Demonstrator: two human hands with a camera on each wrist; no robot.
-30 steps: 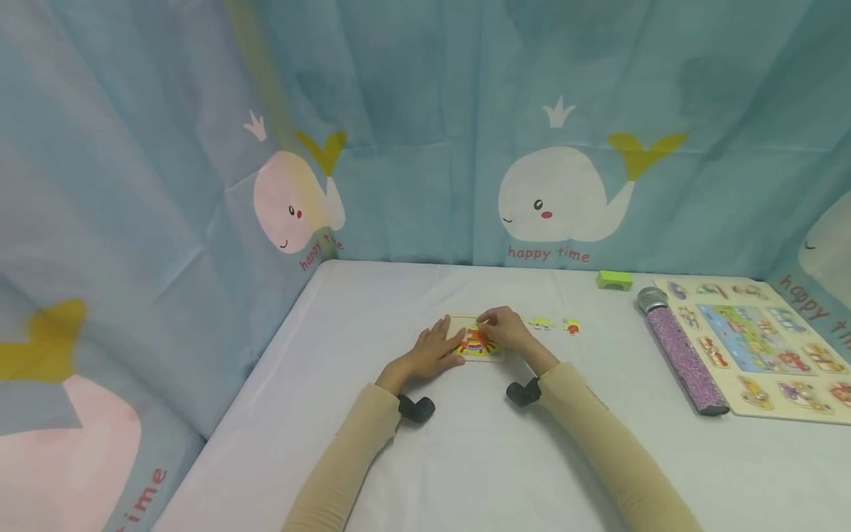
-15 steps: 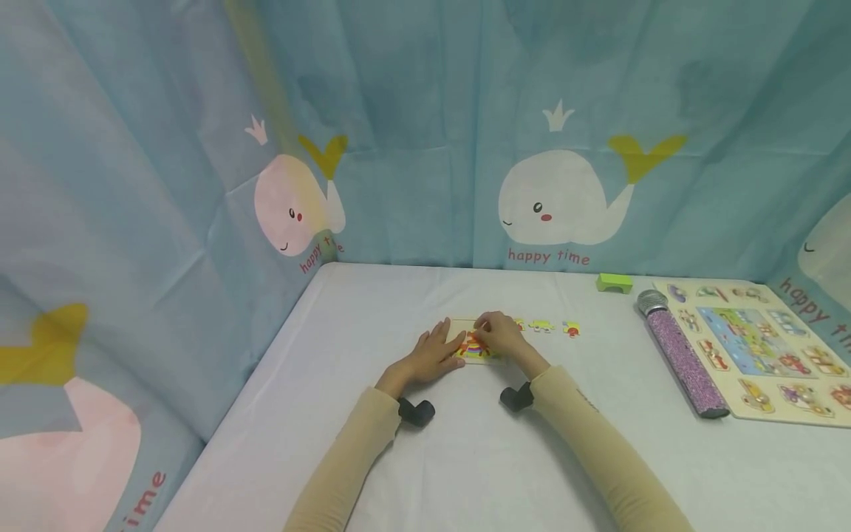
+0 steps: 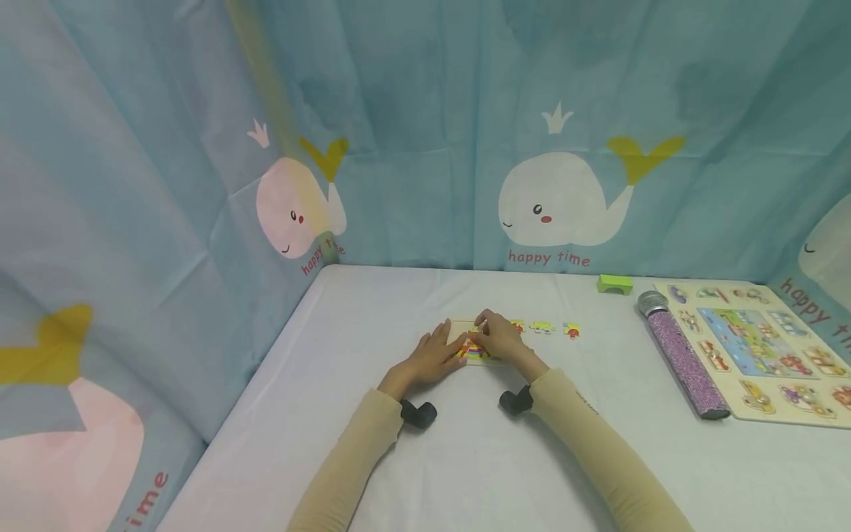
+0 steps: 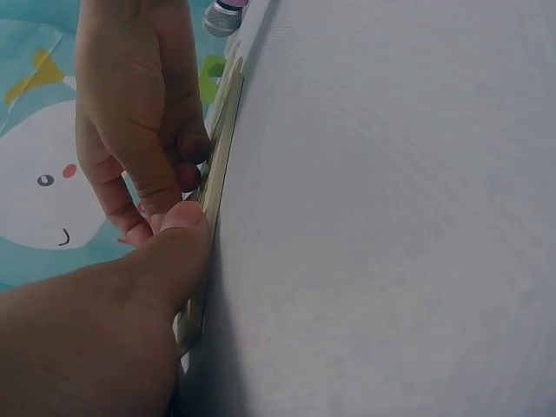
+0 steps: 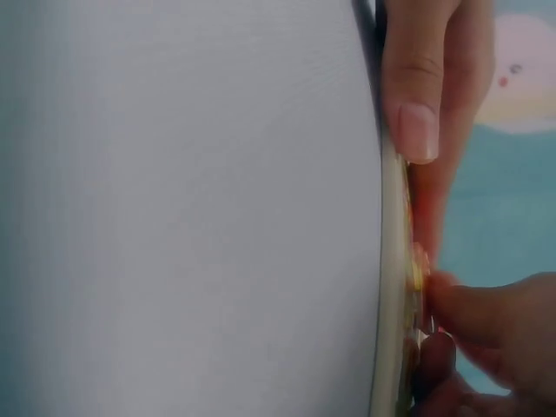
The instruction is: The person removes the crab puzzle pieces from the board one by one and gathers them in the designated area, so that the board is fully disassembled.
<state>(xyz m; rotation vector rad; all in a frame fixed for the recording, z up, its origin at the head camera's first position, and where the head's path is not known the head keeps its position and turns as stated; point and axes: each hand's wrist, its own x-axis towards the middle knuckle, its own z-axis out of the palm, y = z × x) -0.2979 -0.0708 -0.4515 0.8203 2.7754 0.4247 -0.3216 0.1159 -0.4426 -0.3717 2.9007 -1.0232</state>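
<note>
A small wooden puzzle board [image 3: 462, 326] with a colourful orange and rainbow picture lies flat on the white table. My left hand [image 3: 431, 357] rests on its left side with fingers spread, the thumb at the front edge. My right hand [image 3: 503, 338] is over the right part of the board, its thumb and fingertips pinching a small orange and yellow puzzle piece [image 5: 419, 263] at the board's surface. Much of that piece is hidden by the fingers. Right of the board lie loose puzzle pieces: a yellow one [image 3: 541, 327] and a red and yellow one [image 3: 572, 331]; another is partly behind my right hand.
Farther right, a purple glitter microphone [image 3: 685, 355] lies along the edge of a large wooden puzzle board [image 3: 731, 292]. A green block [image 3: 614, 284] stands near the back edge. Blue curtains with whales hang behind and beside the table.
My right hand has shifted slightly left over the board, uncovering more of the nearest loose piece. My left hand stays in place on the board.
</note>
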